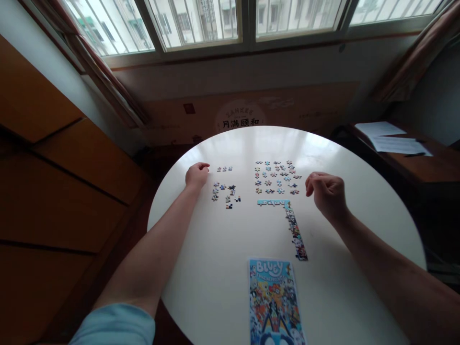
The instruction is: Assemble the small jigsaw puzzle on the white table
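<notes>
barred windows (pixel 194 24), daylit | 2 curtains (pixel 413 60) | brown cabinet (pixel 46 191), left | round white table (pixel 212 282), glossy | brown desk (pixel 443 165), right

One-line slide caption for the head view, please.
Left hand and right hand flank loose jigsaw pieces and a joined L-shaped strip on a white table, a Bluey picture in front.

From where I stand, the white tabletop (pixel 215 249) looks smooth and glossy, window light smeared across its far side. The loose puzzle pieces (pixel 268 182) seem to be printed card, as does the joined strip (pixel 294 230), its surface broken by fine seams. The picture sheet (pixel 273 302) looks like flat, smooth printed paper or card; I can't tell which. The sleeve (pixel 118 326) is soft, matt cloth, and the curtain (pixel 97 72) is folded fabric. The cabinet (pixel 46 201) has smooth, wood-like panels with a dull sheen. The white sheets (pixel 398 143) are plain matt paper.
</notes>
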### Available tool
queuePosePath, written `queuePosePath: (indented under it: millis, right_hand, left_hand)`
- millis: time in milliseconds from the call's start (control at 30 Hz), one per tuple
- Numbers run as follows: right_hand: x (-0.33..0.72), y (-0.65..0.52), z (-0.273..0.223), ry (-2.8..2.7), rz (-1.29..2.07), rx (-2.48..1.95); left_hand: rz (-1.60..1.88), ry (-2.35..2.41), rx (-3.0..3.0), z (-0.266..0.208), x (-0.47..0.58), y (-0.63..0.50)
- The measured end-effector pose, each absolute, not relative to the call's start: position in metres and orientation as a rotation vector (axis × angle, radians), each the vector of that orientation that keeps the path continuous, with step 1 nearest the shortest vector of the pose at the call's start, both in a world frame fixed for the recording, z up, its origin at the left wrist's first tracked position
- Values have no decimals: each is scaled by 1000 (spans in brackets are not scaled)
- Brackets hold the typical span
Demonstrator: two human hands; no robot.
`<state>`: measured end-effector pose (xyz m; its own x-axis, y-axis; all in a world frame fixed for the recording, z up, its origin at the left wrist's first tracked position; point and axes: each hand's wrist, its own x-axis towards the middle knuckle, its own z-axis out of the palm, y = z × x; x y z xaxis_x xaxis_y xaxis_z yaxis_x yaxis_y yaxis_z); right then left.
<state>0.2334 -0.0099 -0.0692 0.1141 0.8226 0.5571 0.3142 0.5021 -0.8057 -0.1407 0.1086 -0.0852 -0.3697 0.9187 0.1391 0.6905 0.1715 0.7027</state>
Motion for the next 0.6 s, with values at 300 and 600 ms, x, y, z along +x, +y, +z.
queuePosePath:
  millis: [300, 600]
  right_hand:
    - [235, -8, -74, -1638, 121, -1010]
    - [236, -7, -72, -1724, -1, -1000]
  left_hand:
    - [1033, 2260, 1568, -82, -136, 112]
    - [765, 1929, 2258, -49, -126, 83]
